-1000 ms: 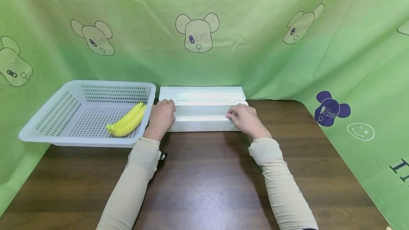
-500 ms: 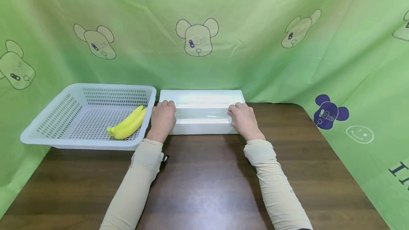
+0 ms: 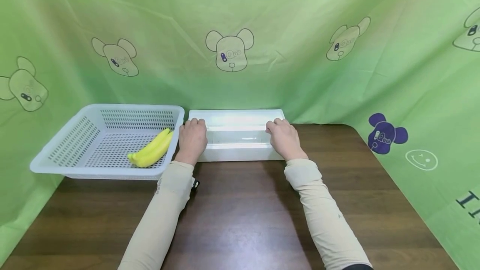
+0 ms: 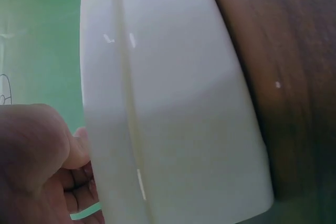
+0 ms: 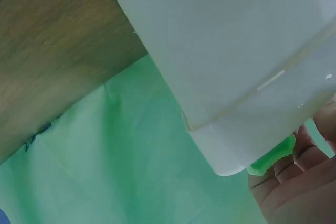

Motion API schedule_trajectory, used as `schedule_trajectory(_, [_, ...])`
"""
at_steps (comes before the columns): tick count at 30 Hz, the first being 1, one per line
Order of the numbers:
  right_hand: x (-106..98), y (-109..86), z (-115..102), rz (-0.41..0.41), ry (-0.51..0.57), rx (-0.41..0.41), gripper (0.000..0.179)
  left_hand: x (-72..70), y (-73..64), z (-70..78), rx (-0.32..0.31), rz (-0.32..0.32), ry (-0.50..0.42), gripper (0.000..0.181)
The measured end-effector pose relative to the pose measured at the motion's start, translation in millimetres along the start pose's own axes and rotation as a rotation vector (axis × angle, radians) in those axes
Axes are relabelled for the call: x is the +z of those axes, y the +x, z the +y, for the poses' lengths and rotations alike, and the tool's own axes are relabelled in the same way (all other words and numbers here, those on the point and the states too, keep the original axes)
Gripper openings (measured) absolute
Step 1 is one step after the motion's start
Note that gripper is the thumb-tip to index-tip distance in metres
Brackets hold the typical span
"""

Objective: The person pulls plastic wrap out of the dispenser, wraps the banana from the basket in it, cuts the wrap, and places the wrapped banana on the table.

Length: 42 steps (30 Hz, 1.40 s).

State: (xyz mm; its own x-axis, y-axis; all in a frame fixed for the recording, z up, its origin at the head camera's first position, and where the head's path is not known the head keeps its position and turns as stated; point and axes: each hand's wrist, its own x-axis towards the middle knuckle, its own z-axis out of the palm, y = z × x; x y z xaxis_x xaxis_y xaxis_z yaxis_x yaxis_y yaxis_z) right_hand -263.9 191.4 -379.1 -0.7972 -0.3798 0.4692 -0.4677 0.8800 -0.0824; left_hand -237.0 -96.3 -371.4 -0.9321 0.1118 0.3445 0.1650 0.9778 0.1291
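A long white plastic box (image 3: 240,154) stands at the back of the table, its hinged lid (image 3: 235,116) tipped open toward the curtain. Glare across the opening looks like a clear plastic film (image 3: 240,136) between my hands. My left hand (image 3: 193,140) has curled fingers at the box's left end. At the right end my right hand (image 3: 285,137) curls thumb against fingers. Both hands seem to pinch the film's edge; I cannot tell for certain. In the right wrist view a green, toothed-edged piece (image 5: 273,157) shows beside the fingers, and the box's white wall fills much of both wrist views.
Left of the box is a pale blue plastic basket (image 3: 108,172) with perforated sides, holding yellow bananas (image 3: 151,151). Its right edge is close to my left hand. A green printed curtain (image 3: 232,91) hangs behind and beside the dark wooden table (image 3: 240,220).
The head view has tilted up a little. Both hands have lifted slightly or moved toward the back relative to the box. The right hand has left the front rim. Basket and bananas stay in place.
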Motion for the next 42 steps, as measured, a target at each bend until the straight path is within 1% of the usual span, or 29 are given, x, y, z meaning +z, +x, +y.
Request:
schedule_trajectory(4, [-3,2.0,0,-0.034,-0.002,0.016,0.007,-1.8,3.6,0.9,-0.002,-0.002,-0.013,0.005])
schedule_trajectory(10, [-8,8.1,-1,-0.035,-0.003,0.005,0.010,-7.9,10.4,-2.1,-0.003,-0.004,-0.057,0.007])
schedule_trajectory(16, [-14,13.2,0,-0.051,-0.005,-0.010,0.015,-13.6,15.5,-5.5,0.010,-0.021,-0.085,0.009])
schedule_trajectory(22, [-17,16.0,3,-0.059,-0.008,-0.030,0.020,-19.0,18.8,-7.4,0.017,-0.055,-0.101,0.015])
schedule_trajectory(25, [-18,17.1,5,-0.041,-0.012,-0.045,0.021,-23.2,20.5,-8.0,0.027,-0.065,-0.105,0.018])
schedule_trajectory(29, [-20,19.0,7,-0.001,-0.013,-0.065,0.022,-30.5,23.1,-7.3,0.040,-0.056,-0.111,0.018])
schedule_trajectory(31, [-22,20.3,8,0.006,-0.016,-0.069,0.022,-33.7,24.7,-6.9,0.045,-0.049,-0.109,0.018])
schedule_trajectory(42, [-41,33.9,9,0.057,-0.029,-0.072,0.025,-54.3,38.4,-7.6,0.089,-0.015,-0.095,0.016])
